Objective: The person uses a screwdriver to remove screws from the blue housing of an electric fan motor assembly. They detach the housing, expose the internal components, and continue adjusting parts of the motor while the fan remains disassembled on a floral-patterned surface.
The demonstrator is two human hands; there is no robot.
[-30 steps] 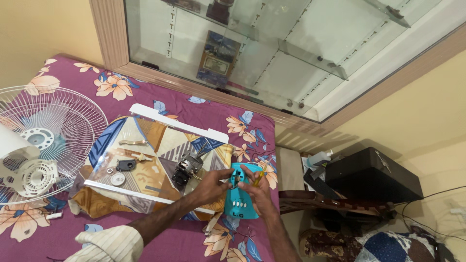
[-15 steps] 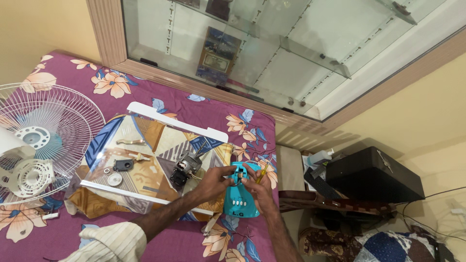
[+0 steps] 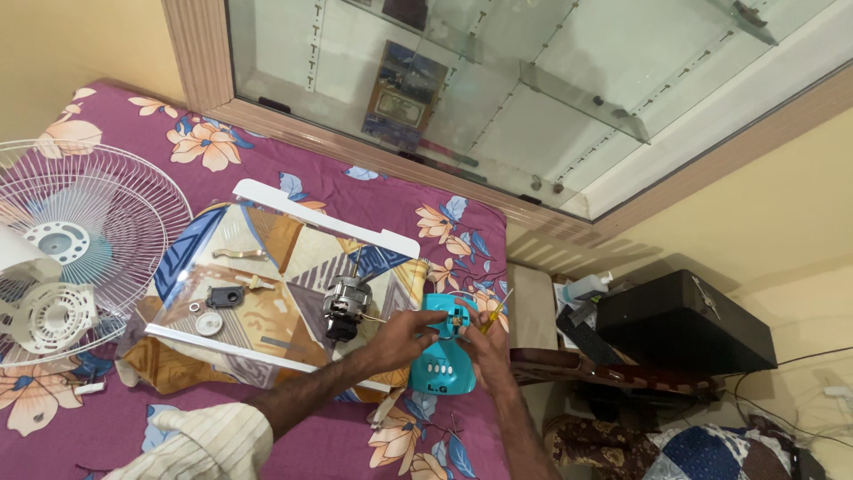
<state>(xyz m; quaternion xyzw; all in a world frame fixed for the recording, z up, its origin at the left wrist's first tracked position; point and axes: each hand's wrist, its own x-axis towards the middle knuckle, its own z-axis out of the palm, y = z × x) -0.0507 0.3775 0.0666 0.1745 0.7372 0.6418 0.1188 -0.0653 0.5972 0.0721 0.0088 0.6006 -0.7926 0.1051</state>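
The left hand (image 3: 404,338) is curled, its fingers closed on the upper left edge of the turquoise fan control housing (image 3: 442,356). The right hand (image 3: 480,342) is closed around a yellow-handled screwdriver (image 3: 494,313) and rests against the housing's right side. The screwdriver handle angles up and to the right; its tip is hidden at the top of the housing. The housing lies on the floral bedsheet (image 3: 355,191), just beside the glass sheet (image 3: 267,293), near the bed's right edge. Its long axis runs roughly top to bottom in view, open end pointing away from the person. The fan motor (image 3: 342,302) sits on the glass, near the left hand.
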